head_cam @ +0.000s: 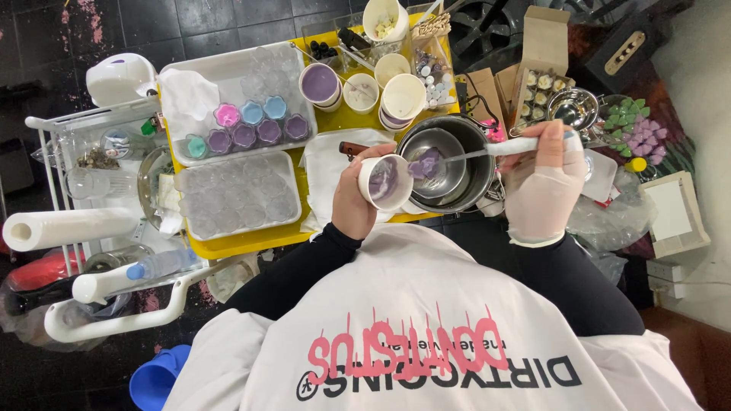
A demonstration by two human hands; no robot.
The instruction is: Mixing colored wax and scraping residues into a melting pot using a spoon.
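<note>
Your left hand (pixel 352 199) is bare and wrapped around a small white cup (pixel 384 181), tipped on its side so the mouth faces you; lilac residue coats the inside. The cup sits right at the near-left rim of the steel pot (pixel 472 156), touching or just shy of it, can't tell which.

Your right hand (pixel 542 194) is gloved and clenched on the white handle of a spoon (pixel 487 150). The shaft runs left across the pot mouth and the tip rests in a lump of purple wax (pixel 425 164) inside the inner steel bowl (pixel 445 179). That lump is just right of the cup mouth, between both hands.

Room: pot hangs at the near edge of the yellow table (pixel 251 240), close to your body. White cloth (pixel 329 164) lies under your left wrist. Left of it, a clear mould tray (pixel 236 195) with unfilled cells; behind that, a white tray (pixel 228 76) with a row of pink, blue and purple filled moulds (pixel 251 131). Stacked paper cups (pixel 381 87) crowd directly behind the pot. Right of your gloved hand: a small steel bowl (pixel 572 108) and a pile of green and purple wax pieces (pixel 636 129). A paper towel roll (pixel 68 228) lies on the cart far left, well apart.
</note>
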